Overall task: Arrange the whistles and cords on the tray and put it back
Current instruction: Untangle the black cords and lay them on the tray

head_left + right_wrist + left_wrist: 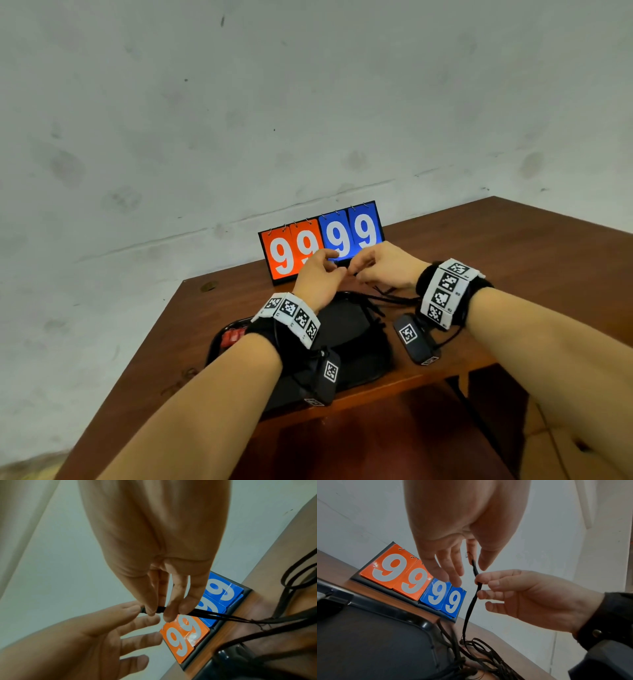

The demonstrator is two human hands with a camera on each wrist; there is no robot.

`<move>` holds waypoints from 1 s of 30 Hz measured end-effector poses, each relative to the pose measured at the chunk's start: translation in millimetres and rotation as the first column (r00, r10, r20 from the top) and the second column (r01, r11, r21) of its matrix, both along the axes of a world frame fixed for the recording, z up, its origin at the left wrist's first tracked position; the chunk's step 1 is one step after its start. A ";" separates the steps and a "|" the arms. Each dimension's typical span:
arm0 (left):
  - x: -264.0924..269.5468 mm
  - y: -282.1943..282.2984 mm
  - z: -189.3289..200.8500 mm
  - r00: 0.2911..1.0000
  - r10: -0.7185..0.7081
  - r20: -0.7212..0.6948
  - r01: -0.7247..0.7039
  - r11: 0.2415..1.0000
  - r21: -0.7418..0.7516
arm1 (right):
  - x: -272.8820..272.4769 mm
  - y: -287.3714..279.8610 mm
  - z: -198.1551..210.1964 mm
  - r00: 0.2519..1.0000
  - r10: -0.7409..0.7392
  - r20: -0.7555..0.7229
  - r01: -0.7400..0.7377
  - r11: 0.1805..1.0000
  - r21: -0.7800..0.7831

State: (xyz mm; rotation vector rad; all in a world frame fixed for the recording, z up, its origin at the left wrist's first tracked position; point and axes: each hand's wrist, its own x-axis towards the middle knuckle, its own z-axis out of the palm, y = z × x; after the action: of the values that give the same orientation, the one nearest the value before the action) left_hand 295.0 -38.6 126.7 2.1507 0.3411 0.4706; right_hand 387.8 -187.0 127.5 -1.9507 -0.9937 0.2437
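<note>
A black cord [471, 608] is stretched up from a tangle of black cords [481, 650] lying over the tray's far right corner. My left hand [476, 561] pinches the cord's top end between thumb and forefinger, its other fingers straight. My right hand [479, 586] pinches the same cord just below. In the right wrist view the right hand [159, 611] grips the cord [214, 616] beside the left hand [137, 609]. Both hands [337, 270] [356, 269] meet above the black tray [356, 329]. A red whistle [233, 337] lies at the tray's left end, partly hidden by my left wrist.
A flip scoreboard [322, 243] showing orange 99 and blue 99 stands just behind the hands, against the wall. The brown table [513, 246] stretches to the right of the tray; its front edge [376, 387] is close under my forearms.
</note>
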 end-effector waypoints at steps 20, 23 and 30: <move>-31.9 0.8 3.4 0.987 0.003 0.162 0.013 0.995 -0.097 | -39.3 8.1 0.0 0.986 0.081 -0.143 -0.069 0.994 0.087; -33.7 6.7 0.3 0.983 0.020 0.180 0.002 0.993 -0.121 | -43.3 9.4 0.2 0.984 0.078 -0.159 -0.062 0.993 0.103; -37.4 23.4 -3.0 0.968 0.125 0.219 -0.103 0.989 -0.108 | -38.1 5.7 -3.0 0.992 -0.004 -0.128 0.009 0.999 0.039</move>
State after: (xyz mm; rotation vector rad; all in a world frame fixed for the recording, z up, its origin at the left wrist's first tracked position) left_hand 257.6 -15.2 123.7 1.9683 0.3529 0.7427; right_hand 349.7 -181.3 124.5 -1.8775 -0.9026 0.3384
